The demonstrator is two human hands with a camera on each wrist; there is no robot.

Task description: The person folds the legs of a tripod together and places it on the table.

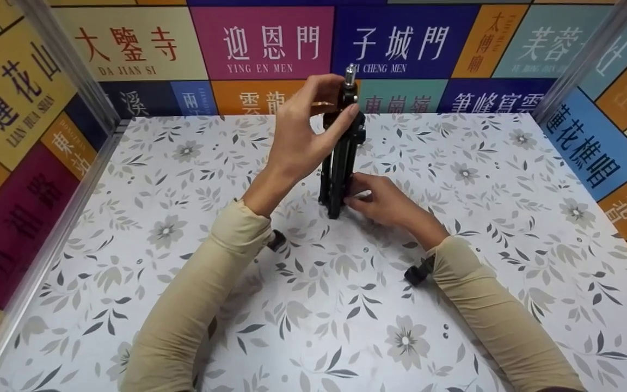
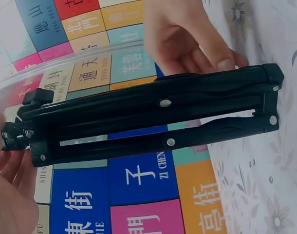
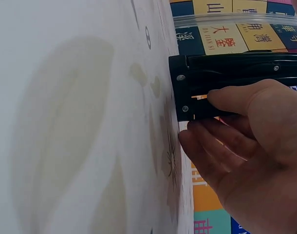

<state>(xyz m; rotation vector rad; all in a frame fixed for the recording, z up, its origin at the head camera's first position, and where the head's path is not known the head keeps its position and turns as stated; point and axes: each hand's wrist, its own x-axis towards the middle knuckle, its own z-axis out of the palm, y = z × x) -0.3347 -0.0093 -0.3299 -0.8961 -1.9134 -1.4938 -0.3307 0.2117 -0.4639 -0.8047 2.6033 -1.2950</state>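
A folded black tripod [image 1: 339,169] stands nearly upright on the patterned tabletop, its legs drawn together and a silver screw [image 1: 351,75] at the top. Around its upper end, just below that screw, curl the thumb and fingers of the left hand [image 1: 300,133]. Lower down, the right hand [image 1: 381,201] pinches a leg close to the foot. In the right wrist view the right thumb lies on the leg of the tripod [image 3: 226,68], with fingers behind it. The left wrist view shows the hinged legs and a dark knob [image 2: 38,96] near the tripod's head.
White cloth with grey flowers and leaves covers the table [image 1: 406,305]. Colourful panels [image 1: 270,41] with Chinese characters stand behind and at both sides. Black wrist mounts [image 1: 417,274] stick out beside the beige sleeves [image 1: 183,305].
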